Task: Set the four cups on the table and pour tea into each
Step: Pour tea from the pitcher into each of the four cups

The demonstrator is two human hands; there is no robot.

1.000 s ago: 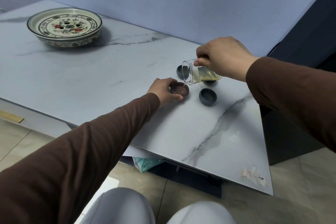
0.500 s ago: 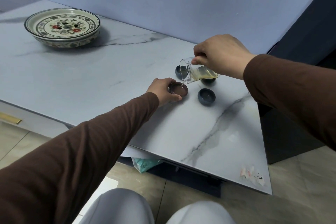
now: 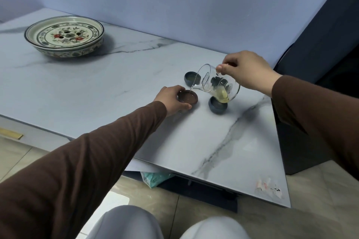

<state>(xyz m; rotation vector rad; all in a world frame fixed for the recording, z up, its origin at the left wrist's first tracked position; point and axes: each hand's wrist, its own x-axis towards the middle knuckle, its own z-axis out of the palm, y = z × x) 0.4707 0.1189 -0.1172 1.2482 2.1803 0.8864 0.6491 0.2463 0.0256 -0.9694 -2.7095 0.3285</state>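
Glass pitcher [image 3: 217,85] partly hides two dark cups [image 3: 217,105].
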